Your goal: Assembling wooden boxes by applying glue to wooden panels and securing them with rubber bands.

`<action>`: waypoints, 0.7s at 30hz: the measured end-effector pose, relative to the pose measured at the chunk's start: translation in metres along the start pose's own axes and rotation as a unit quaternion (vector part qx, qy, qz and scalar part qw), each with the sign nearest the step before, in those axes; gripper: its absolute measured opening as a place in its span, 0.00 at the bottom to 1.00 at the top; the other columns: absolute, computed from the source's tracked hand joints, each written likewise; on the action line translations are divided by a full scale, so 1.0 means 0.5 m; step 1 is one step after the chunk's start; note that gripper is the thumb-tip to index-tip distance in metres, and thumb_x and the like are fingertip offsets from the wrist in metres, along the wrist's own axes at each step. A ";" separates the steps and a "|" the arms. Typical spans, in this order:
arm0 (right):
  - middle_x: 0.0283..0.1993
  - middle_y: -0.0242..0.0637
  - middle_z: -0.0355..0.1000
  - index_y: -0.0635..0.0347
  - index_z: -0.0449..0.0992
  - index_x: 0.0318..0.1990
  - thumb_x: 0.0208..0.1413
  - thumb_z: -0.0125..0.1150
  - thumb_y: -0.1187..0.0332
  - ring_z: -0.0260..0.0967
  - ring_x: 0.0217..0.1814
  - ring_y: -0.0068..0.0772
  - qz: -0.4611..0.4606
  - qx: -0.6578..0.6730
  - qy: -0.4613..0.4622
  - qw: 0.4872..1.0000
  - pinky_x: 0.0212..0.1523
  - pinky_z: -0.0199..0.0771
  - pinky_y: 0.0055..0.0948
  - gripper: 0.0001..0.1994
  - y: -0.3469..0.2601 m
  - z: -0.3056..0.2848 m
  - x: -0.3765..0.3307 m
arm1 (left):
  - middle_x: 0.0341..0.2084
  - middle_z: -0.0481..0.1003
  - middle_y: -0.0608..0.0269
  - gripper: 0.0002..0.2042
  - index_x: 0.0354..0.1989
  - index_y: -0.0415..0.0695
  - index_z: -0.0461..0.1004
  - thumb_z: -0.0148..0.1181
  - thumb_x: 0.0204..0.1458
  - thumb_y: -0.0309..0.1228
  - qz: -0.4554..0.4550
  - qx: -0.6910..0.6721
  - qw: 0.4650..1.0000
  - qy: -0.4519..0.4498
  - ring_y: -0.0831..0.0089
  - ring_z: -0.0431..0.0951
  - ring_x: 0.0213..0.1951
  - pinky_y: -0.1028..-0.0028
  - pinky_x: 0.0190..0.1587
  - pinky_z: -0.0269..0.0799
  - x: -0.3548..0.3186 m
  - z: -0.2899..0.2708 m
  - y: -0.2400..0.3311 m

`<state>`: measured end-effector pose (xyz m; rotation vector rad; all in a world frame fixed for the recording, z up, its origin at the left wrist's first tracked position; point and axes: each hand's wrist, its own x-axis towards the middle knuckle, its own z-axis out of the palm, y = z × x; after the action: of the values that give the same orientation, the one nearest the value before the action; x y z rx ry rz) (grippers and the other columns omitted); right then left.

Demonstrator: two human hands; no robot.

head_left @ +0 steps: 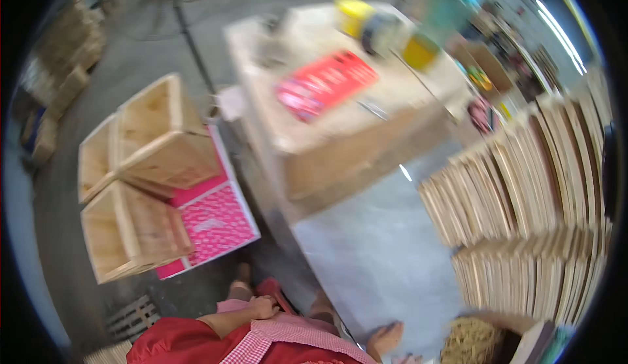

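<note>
My left hand (265,307) rests low against the pink checked apron (288,339), its fingers curled, with nothing visible in them. My right hand (387,339) is at the near edge of a smooth grey tabletop (379,253), fingers stretched out and holding nothing that I can see. Close to the right hand stands a box of tan, stringy or chip-like pieces (470,341), partly cut off by the lower rim. Tall rows of thin wooden boards (523,174) are stacked along the table's right side. Motion blurs much of the view.
Open wooden boxes (147,132) stand on a pink-and-white printed board (219,223) to the left. On the raised wooden worktop (307,43) lie a red-pink packet (327,83), a yellow roll (353,14) and a teal jug (451,11). A cardboard box (484,66) sits beyond it.
</note>
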<state>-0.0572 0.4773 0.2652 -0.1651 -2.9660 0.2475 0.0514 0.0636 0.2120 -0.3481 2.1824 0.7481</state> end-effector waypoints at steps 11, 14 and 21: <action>0.71 0.58 0.55 0.71 0.58 0.67 0.55 0.50 0.67 0.49 0.73 0.61 0.053 -0.015 -0.055 0.997 0.70 0.46 0.51 0.31 -0.058 -0.024 0.016 | 0.58 0.73 0.51 0.21 0.53 0.48 0.78 0.54 0.53 0.43 0.108 0.210 0.833 -0.501 0.56 0.74 0.59 0.52 0.57 0.70 0.146 0.423 -0.042; 0.71 0.57 0.55 0.71 0.59 0.66 0.54 0.51 0.67 0.49 0.74 0.61 0.055 -0.010 -0.051 0.997 0.70 0.45 0.51 0.31 -0.053 -0.030 0.016 | 0.58 0.73 0.51 0.21 0.53 0.48 0.79 0.55 0.53 0.43 0.136 0.210 0.836 -0.489 0.55 0.74 0.58 0.53 0.57 0.71 0.176 0.455 -0.053; 0.71 0.52 0.57 0.69 0.62 0.64 0.53 0.54 0.65 0.49 0.73 0.57 0.061 0.021 0.012 0.998 0.70 0.44 0.52 0.31 -0.048 -0.051 0.006 | 0.58 0.73 0.51 0.21 0.52 0.47 0.79 0.55 0.53 0.43 0.194 0.206 0.900 -0.333 0.55 0.75 0.58 0.54 0.55 0.72 0.334 0.385 -0.015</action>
<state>-0.0580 0.4581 0.2945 -0.3433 -2.9285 0.3203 0.0605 0.1755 -0.0170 0.5140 1.6851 0.4856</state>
